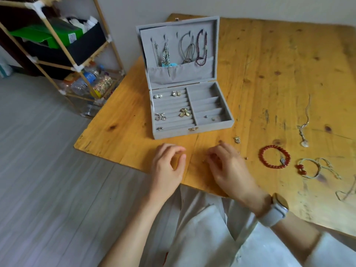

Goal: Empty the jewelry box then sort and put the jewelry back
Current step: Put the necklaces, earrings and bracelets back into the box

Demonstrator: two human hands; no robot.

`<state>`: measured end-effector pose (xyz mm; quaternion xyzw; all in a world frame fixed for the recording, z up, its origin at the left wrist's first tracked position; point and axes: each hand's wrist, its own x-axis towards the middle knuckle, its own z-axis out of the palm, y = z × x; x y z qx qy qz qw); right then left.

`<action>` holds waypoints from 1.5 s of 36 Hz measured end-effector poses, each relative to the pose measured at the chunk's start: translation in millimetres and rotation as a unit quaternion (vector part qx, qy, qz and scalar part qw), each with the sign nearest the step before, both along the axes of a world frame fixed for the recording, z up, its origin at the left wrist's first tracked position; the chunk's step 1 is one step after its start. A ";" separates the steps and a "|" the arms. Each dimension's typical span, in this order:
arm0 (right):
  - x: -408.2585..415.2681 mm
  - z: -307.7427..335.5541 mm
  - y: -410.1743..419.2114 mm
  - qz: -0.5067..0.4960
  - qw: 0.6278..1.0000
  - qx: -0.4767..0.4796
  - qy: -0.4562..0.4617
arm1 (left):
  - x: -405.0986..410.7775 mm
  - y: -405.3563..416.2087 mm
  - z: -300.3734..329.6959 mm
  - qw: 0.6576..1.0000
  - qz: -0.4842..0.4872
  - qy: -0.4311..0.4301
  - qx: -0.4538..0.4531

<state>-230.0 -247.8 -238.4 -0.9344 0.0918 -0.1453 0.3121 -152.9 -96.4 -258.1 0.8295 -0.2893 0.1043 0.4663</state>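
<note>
The grey velvet jewelry box [221, 123] stands open mid-table, its lid upright. Several necklaces [201, 48] and long earrings [166, 54] hang inside the lid. Pearl studs [158, 96], a gold flower earring [184, 112] and other earrings sit in the left rolls; tiny studs [209, 117] lie in a right compartment. My left hand [167, 166] rests near the table's front edge, fingers loosely curled, nothing visible in it. My right hand [228, 168] is beside it, fingers curled down over the wood. A tiny stud [203, 161] lies between them.
To the right on the wooden table [269, 83] lie a small earring [237, 139], a red bead bracelet [274, 156], a cord bracelet [308, 168], a silver pendant necklace [304, 132] and a chain [346, 193]. A bamboo shelf [57, 45] with bottles stands on the left.
</note>
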 end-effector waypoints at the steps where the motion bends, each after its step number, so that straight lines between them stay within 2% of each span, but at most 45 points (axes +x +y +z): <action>1: -2.8 -4.0 2.8 -0.009 1.000 -0.007 0.001 | -2.6 -3.4 -0.1 1.000 -0.020 -0.007 0.019; 4: -4.7 -10.2 9.1 -0.039 0.999 -0.032 0.003 | -4.9 -11.7 0.3 0.996 -0.050 -0.020 0.069; 9: -4.1 -15.1 9.9 -0.047 0.998 -0.030 -0.022 | -4.4 -18.7 0.3 0.993 -0.070 -0.013 0.096; 22: -12.5 -17.7 3.8 -0.041 0.997 0.012 -0.063 | -8.4 -25.5 -3.0 0.984 -0.055 -0.057 0.160; 25: -14.8 -15.1 1.1 -0.064 0.992 0.074 -0.083 | -8.2 -25.3 0.1 0.988 -0.056 -0.036 0.141; 28: -17.3 -12.4 -2.5 -0.106 0.981 0.114 -0.115 | -7.1 -23.9 8.5 0.995 -0.063 0.029 0.068; 31: -16.6 -12.8 -4.0 -0.111 0.982 0.117 -0.103 | -0.7 -22.6 16.4 0.997 -0.034 0.063 0.037; 36: -14.7 -15.2 -3.0 -0.099 0.988 0.092 -0.075 | 27.7 -15.3 30.4 0.993 0.053 0.086 0.054; 42: -14.3 -16.4 -2.5 -0.090 0.991 0.073 -0.073 | 71.3 -7.4 50.5 0.975 0.098 0.129 0.153; 48: -13.7 -16.1 -2.3 -0.087 0.990 0.080 -0.080 | 93.2 -9.6 64.4 0.941 0.058 0.174 0.283; 54: -13.0 -15.6 -2.5 -0.089 0.990 0.077 -0.081 | 96.5 -18.8 72.8 0.918 0.029 0.188 0.348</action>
